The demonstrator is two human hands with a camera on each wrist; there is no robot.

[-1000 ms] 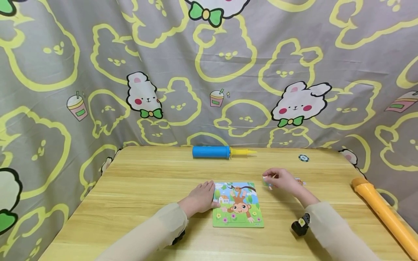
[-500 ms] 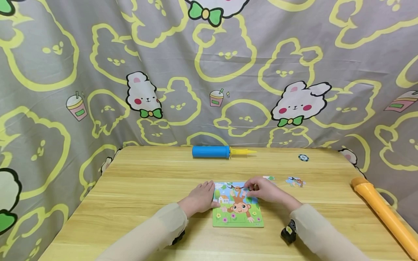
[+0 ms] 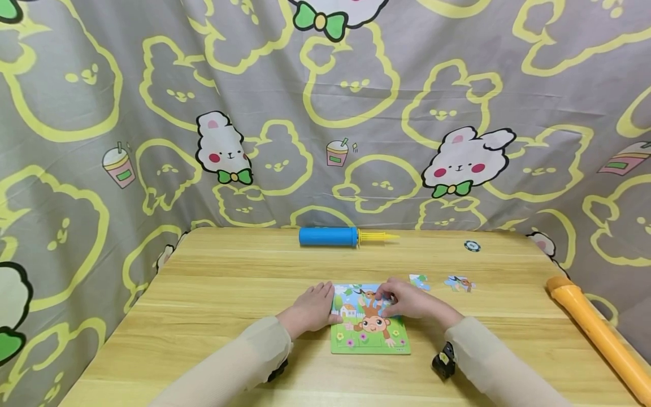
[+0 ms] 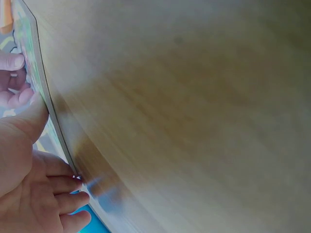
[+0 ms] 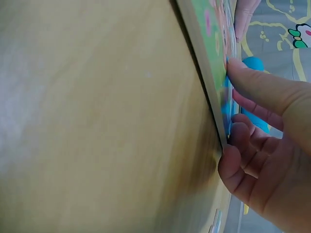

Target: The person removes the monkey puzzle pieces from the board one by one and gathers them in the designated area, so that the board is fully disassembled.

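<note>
A square jigsaw puzzle board (image 3: pixel 371 342) with a monkey picture lies at the middle of the table. Flat along its left edge, my left hand (image 3: pixel 311 308) rests with extended fingers, thumb on the picture. My right hand (image 3: pixel 413 299) is over the board's upper right part, thumb and fingertips apart and touching the surface; in the right wrist view the little finger meets the board's edge. Whether a piece is loose under those fingertips is hidden. Right of the board lie a green-and-blue puzzle piece (image 3: pixel 420 281) and a puzzle piece with a branch and monkey tail (image 3: pixel 460 283).
A blue hand pump (image 3: pixel 328 236) with a yellow nozzle lies along the table's back edge. A round poker chip (image 3: pixel 472 246) is at the back right. A long orange tube (image 3: pixel 595 333) lies along the right side. Patterned cloth (image 3: pixel 285 102) hangs behind the wooden table (image 3: pixel 229 271).
My right hand has come left from the loose pieces onto the board's upper right part, then slightly further left. The green-and-blue piece was left on the table. My left hand stayed still.
</note>
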